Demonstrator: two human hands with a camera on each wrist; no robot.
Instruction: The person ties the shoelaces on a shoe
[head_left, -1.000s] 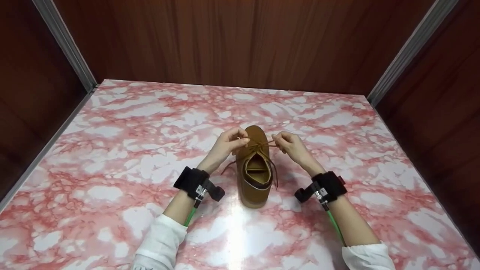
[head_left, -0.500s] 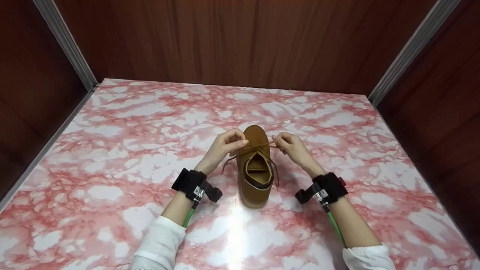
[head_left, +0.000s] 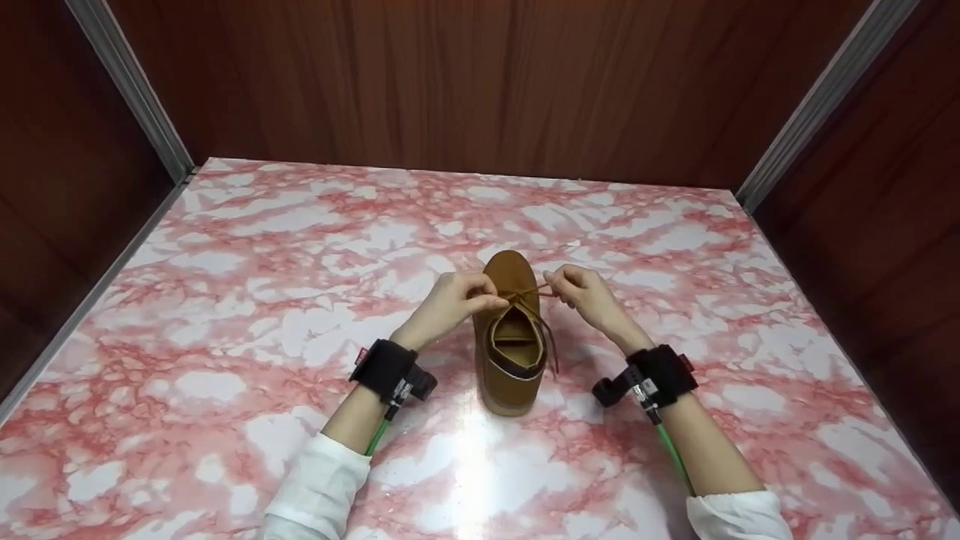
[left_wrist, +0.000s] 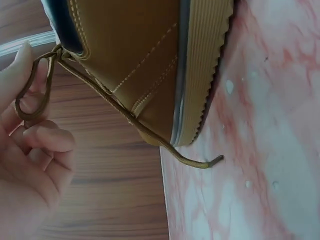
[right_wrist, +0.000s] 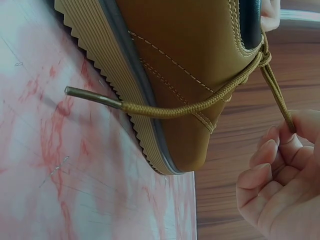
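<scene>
A tan lace-up shoe [head_left: 512,390] stands on the table, toe pointing away. Its brown shoelace [right_wrist: 185,111] is tied in a bow at the top of the opening. My right hand [head_left: 589,296] pinches the right loop and holds it out taut to the side, fingers curled. At the knot, my left hand [head_left: 457,304] has its thumb and curled fingers about the left loop, which hangs slack in the left wrist view; its exact contact is partly hidden. One loose lace end [left_wrist: 200,162] droops down the shoe's left side, the other down the right.
The table [head_left: 262,247] has a red-and-white marbled top. Dark wood panels [head_left: 450,82] rise behind it and at both sides, with grey metal posts [head_left: 139,97] at the corners. Black straps with cameras [head_left: 386,371] sit on both wrists.
My left hand has shifted right and a little nearer, from beside the shoe to the knot, and the left loop is no longer drawn out. The right hand stays nearly still with its loop.
</scene>
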